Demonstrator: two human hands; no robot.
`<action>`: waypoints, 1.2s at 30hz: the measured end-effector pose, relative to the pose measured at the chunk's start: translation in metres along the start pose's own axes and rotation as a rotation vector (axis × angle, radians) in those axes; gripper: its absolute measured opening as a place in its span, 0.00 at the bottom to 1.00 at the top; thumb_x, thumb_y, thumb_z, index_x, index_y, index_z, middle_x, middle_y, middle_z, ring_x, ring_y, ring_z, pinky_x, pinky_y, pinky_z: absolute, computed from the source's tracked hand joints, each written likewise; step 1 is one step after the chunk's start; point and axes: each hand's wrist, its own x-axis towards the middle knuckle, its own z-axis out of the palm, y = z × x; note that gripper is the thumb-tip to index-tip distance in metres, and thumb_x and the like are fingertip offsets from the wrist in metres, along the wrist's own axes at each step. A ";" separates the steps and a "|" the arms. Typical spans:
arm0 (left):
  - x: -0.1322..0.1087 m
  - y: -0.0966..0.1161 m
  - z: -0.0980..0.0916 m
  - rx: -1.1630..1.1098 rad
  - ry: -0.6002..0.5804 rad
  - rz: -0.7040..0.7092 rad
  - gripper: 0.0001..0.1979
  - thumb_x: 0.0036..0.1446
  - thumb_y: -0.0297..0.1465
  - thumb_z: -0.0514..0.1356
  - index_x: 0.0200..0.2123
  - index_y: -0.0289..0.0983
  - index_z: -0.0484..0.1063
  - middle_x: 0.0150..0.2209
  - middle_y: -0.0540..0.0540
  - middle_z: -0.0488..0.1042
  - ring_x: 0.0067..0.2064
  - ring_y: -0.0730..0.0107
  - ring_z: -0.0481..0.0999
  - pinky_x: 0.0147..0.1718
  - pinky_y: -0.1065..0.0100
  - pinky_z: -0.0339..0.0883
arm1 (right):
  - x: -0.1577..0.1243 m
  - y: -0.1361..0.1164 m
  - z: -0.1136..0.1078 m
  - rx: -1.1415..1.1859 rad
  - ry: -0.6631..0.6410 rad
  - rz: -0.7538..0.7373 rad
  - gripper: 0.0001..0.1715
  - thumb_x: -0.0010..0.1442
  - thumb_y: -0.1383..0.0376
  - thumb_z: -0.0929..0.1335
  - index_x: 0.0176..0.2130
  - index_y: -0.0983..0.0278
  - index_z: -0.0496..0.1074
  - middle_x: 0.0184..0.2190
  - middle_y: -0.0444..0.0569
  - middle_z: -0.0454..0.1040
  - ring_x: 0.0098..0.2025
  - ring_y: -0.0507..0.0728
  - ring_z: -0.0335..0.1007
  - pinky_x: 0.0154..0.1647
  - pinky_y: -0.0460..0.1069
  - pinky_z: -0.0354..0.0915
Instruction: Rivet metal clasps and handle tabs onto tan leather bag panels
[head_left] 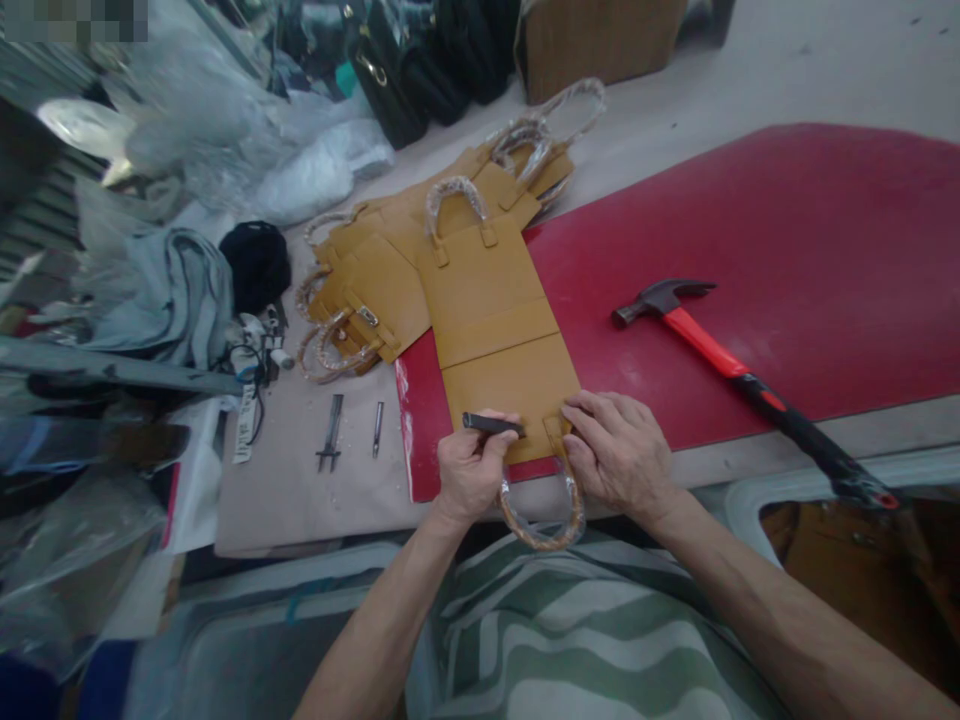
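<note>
A tan leather bag panel (499, 290) lies on the red mat (757, 240), with a plastic-wrapped handle (544, 535) at its near end and another handle (456, 190) at its far end. My left hand (476, 465) pinches a short dark metal tool (486, 423) over the panel's near edge. At the base of the near handle, my right hand (619, 450) has its fingers bent against a leather tab (555, 435); the fingertips are pressed together there. A hammer (709, 345) with a red and black grip lies right of the panel.
More tan panels (375, 285) with wrapped handles are piled behind and left. A pronged tool (331, 435) and a thin punch (378, 430) lie at left. Dark bags (390, 90) and a cardboard box (600, 45) stand at the back. Bins flank the table's near edge.
</note>
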 end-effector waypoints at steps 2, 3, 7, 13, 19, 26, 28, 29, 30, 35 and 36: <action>0.000 0.000 0.000 -0.002 -0.003 0.011 0.06 0.62 0.32 0.64 0.41 0.36 0.78 0.39 0.44 0.85 0.40 0.65 0.86 0.43 0.66 0.82 | 0.000 0.000 0.000 0.001 0.005 -0.001 0.12 0.67 0.64 0.64 0.47 0.65 0.74 0.47 0.56 0.79 0.47 0.62 0.70 0.49 0.57 0.63; 0.000 0.001 0.000 0.002 -0.005 0.014 0.06 0.62 0.31 0.64 0.41 0.36 0.78 0.39 0.44 0.85 0.40 0.65 0.86 0.42 0.67 0.82 | 0.000 0.000 0.000 0.003 0.002 0.000 0.12 0.67 0.64 0.64 0.47 0.65 0.74 0.47 0.56 0.79 0.47 0.62 0.70 0.49 0.57 0.63; 0.001 0.004 0.001 0.043 -0.007 0.023 0.06 0.62 0.31 0.64 0.40 0.36 0.78 0.38 0.44 0.84 0.39 0.65 0.85 0.41 0.67 0.82 | -0.001 0.001 0.000 0.005 -0.008 0.009 0.12 0.66 0.64 0.65 0.47 0.63 0.74 0.47 0.55 0.79 0.47 0.62 0.71 0.50 0.57 0.64; 0.003 0.004 0.005 0.097 0.004 0.109 0.04 0.62 0.30 0.63 0.40 0.37 0.78 0.37 0.44 0.84 0.38 0.66 0.85 0.41 0.68 0.81 | -0.003 0.000 0.003 0.027 -0.018 0.014 0.13 0.66 0.64 0.65 0.47 0.65 0.75 0.47 0.57 0.79 0.48 0.63 0.71 0.49 0.59 0.64; 0.005 0.003 0.004 0.155 -0.026 0.181 0.04 0.63 0.29 0.62 0.40 0.37 0.77 0.37 0.45 0.84 0.38 0.66 0.85 0.40 0.68 0.80 | 0.002 0.016 -0.021 0.208 0.002 0.100 0.12 0.66 0.66 0.65 0.48 0.62 0.75 0.46 0.54 0.78 0.48 0.62 0.72 0.50 0.58 0.67; 0.008 0.002 0.003 0.206 -0.071 0.259 0.04 0.63 0.29 0.61 0.40 0.38 0.76 0.36 0.45 0.84 0.37 0.66 0.85 0.39 0.69 0.79 | -0.014 0.103 -0.073 -0.274 -0.085 0.313 0.20 0.63 0.57 0.69 0.48 0.69 0.74 0.43 0.67 0.75 0.43 0.70 0.69 0.43 0.62 0.63; 0.009 0.000 0.003 0.195 -0.086 0.244 0.05 0.63 0.30 0.61 0.41 0.38 0.76 0.36 0.45 0.84 0.36 0.66 0.85 0.39 0.69 0.79 | -0.016 0.121 -0.077 -0.266 -0.176 0.367 0.19 0.60 0.59 0.70 0.48 0.67 0.73 0.38 0.63 0.73 0.38 0.67 0.67 0.37 0.60 0.59; 0.009 -0.001 0.003 0.188 -0.090 0.241 0.05 0.63 0.30 0.61 0.41 0.38 0.75 0.36 0.45 0.84 0.36 0.67 0.85 0.39 0.69 0.79 | -0.016 0.126 -0.077 -0.213 -0.201 0.431 0.16 0.58 0.61 0.70 0.46 0.65 0.73 0.35 0.60 0.71 0.35 0.65 0.66 0.35 0.59 0.58; 0.009 -0.002 0.004 0.181 -0.089 0.240 0.05 0.62 0.30 0.61 0.41 0.38 0.75 0.36 0.45 0.84 0.36 0.67 0.85 0.39 0.69 0.79 | -0.013 0.130 -0.077 -0.101 -0.214 0.537 0.12 0.56 0.64 0.72 0.41 0.64 0.73 0.32 0.56 0.70 0.32 0.61 0.64 0.34 0.58 0.56; 0.008 -0.005 0.006 0.152 -0.077 0.268 0.06 0.61 0.27 0.61 0.41 0.38 0.75 0.36 0.44 0.83 0.37 0.65 0.85 0.39 0.67 0.79 | 0.013 0.121 -0.083 0.706 -0.295 0.961 0.12 0.47 0.66 0.75 0.27 0.60 0.68 0.18 0.43 0.63 0.20 0.52 0.56 0.23 0.51 0.55; 0.008 -0.005 0.007 0.153 -0.078 0.273 0.06 0.61 0.27 0.60 0.41 0.38 0.75 0.36 0.44 0.83 0.37 0.64 0.85 0.39 0.67 0.79 | 0.019 0.115 -0.085 0.786 -0.314 0.949 0.11 0.48 0.63 0.75 0.28 0.60 0.68 0.19 0.44 0.65 0.19 0.53 0.58 0.21 0.51 0.57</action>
